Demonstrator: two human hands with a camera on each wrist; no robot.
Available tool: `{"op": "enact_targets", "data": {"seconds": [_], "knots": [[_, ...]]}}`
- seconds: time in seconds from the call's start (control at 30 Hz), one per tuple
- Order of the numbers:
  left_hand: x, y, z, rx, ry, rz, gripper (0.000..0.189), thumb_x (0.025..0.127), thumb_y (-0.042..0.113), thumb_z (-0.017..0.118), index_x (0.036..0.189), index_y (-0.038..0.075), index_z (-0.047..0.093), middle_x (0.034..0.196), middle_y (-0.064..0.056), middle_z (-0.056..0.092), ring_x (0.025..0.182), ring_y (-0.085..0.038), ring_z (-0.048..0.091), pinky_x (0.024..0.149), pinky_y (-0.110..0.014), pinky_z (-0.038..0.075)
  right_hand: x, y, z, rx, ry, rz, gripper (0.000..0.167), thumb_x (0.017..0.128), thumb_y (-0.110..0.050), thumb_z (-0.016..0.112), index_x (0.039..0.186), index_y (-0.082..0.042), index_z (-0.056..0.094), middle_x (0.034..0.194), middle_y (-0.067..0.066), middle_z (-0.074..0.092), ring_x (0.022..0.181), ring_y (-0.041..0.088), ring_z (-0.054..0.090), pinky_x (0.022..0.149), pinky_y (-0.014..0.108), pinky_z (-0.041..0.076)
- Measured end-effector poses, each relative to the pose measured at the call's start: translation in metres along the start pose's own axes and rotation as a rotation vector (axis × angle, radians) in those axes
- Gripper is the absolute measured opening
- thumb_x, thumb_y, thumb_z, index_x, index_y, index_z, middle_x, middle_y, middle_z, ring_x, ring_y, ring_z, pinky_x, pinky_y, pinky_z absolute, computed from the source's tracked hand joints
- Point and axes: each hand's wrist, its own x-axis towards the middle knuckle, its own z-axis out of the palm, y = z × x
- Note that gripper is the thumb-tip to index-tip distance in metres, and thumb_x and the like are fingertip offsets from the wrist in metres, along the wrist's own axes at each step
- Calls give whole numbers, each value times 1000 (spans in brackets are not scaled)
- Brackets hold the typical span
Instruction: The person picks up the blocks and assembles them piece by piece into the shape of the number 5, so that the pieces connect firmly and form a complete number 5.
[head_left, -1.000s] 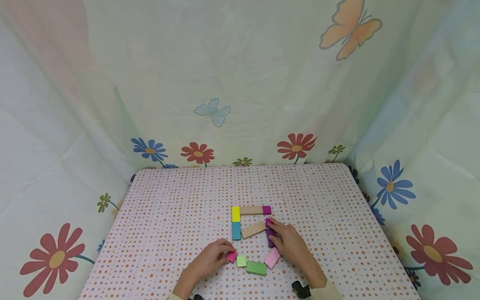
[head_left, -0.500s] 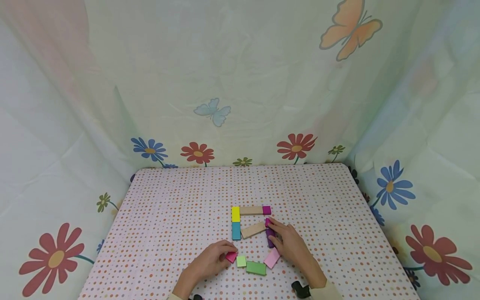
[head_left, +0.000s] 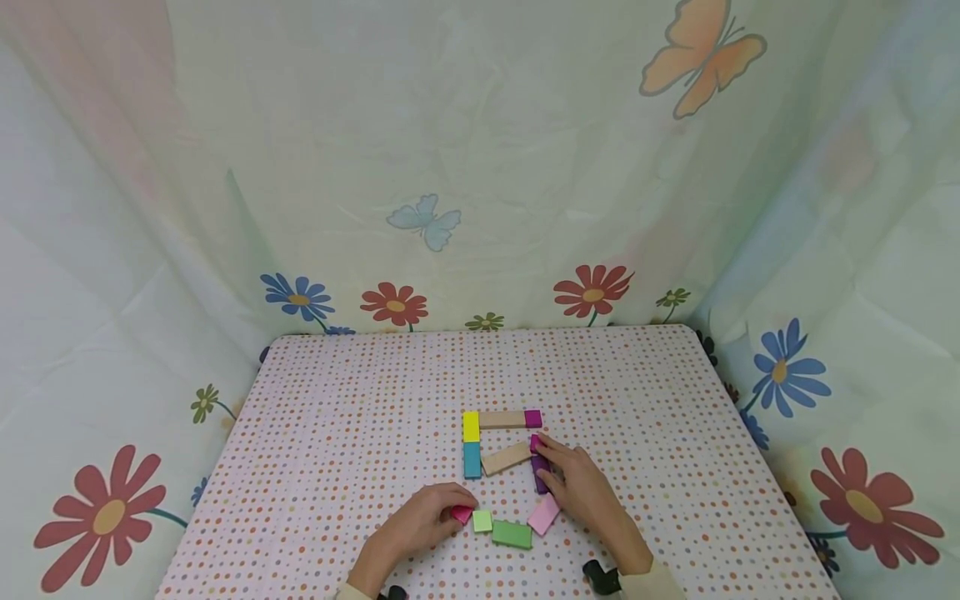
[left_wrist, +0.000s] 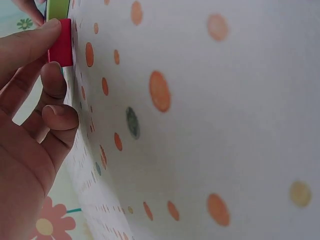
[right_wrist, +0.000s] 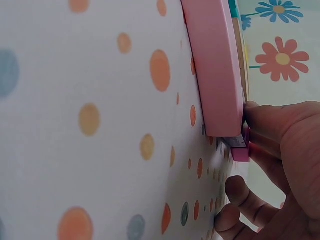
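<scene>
My left hand [head_left: 420, 518] pinches a small red-pink block [left_wrist: 61, 45] between thumb and fingers, down at the tabletop. Just right of it sits a light green block [head_left: 482, 522], followed by a longer green block [head_left: 512, 534]. On the other side, my right hand [head_left: 588, 492] holds a dark purple block [head_left: 540, 479] with the thumb near its front end, while the fingertips reach a small magenta block [head_left: 535, 442] at its far end. A pink block [right_wrist: 215, 70] lies slantwise close to the right thumb. The right hand's lower fingers are loosely bent beside the blocks.
Farther back, a yellow block [head_left: 471, 426] and a teal block [head_left: 472, 461] form a column. A plain wooden block [head_left: 502, 420] runs from it to another magenta block [head_left: 533, 418]. A second wooden block [head_left: 506, 458] slants toward the purple one. Dotted cloth covers the table [head_left: 360, 392].
The left fingers have shifted slightly right and cover more of the red-pink block. The right hand and the other blocks stay where they were.
</scene>
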Motion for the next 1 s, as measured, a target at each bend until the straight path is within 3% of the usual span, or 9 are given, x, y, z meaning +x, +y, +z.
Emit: {"op": "enact_targets", "data": {"seconds": [0.27, 0.5, 0.73, 1.0], "knots": [[-2, 0, 0, 9, -6, 7, 31, 97, 13, 76, 127, 23, 76, 130, 10, 74, 124, -9, 66, 108, -32, 56, 0, 0, -1, -10, -1, -2, 48, 102, -26, 71, 147, -11, 63, 164, 6, 52, 140, 39, 59, 116, 60, 47], [-4, -1, 1, 8, -15, 17, 30, 97, 12, 75, 125, 24, 77, 128, 11, 74, 123, -7, 67, 107, -29, 55, -1, -1, -1, -7, 9, 3, 49, 101, -26, 72, 147, -12, 63, 163, 5, 53, 131, 35, 63, 109, 56, 54], [-5, -1, 0, -7, -16, 35, 31, 98, 11, 74, 127, 22, 76, 129, 9, 75, 124, -8, 67, 105, -28, 56, 0, 0, 0, -1, 15, -28, 48, 101, -23, 72, 146, -8, 63, 162, 11, 53, 146, 38, 55, 124, 68, 33], [-5, -3, -1, 6, -16, 36, 33, 100, 11, 71, 130, 23, 74, 132, 9, 74, 127, -10, 66, 109, -31, 55, 0, 0, 0, -1, -13, -10, 49, 103, -26, 69, 149, -9, 61, 165, 9, 50, 148, 37, 53, 126, 67, 31]]}}
